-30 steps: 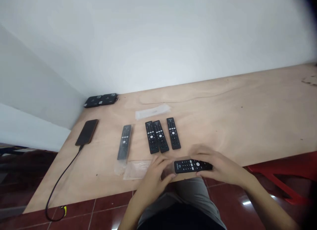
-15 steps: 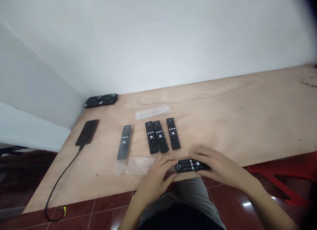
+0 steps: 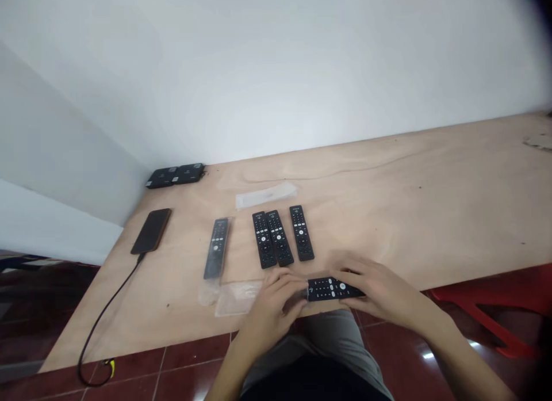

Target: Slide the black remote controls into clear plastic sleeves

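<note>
As the left hand (image 3: pixel 273 303) and right hand (image 3: pixel 382 291) wrap their fingers (image 3: pixel 284 283) around its two ends, the black remote control (image 3: pixel 332 289) sits at lower centre of the frame. Its long axis runs crosswise, just by the near edge of the desk (image 3: pixel 431 217).

- 2 bare hands: left hand (image 3: pixel 276 300), right hand (image 3: pixel 379 289)
- bare forearms (image 3: pixel 457 349)
- plain grey trousers (image 3: pixel 332 335)
- dark top (image 3: pixel 314 378)
</note>
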Demonstrator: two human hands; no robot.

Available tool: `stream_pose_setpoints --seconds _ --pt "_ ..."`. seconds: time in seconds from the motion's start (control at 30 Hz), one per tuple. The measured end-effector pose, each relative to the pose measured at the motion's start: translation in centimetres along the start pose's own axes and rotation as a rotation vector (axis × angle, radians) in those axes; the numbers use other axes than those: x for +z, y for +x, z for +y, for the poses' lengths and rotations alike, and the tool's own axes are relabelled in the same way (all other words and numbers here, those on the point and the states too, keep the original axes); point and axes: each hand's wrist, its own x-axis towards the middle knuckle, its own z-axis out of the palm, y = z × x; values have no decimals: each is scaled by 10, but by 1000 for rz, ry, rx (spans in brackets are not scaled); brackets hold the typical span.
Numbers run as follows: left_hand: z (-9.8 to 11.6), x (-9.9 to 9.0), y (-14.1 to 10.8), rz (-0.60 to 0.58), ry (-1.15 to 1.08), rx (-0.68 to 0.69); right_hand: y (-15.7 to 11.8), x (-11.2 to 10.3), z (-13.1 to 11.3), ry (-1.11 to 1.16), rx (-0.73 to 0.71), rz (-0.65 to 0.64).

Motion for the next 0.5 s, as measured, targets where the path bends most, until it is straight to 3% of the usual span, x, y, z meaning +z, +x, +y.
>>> stream_pose_setpoints --seconds 0.27,0.5 --pt "-5 12 -2 44 -48 -10 10 13 -3 103 -4 29" --pt "-3 2 -3 50 2 -24 12 18 -9 229 46 -1"
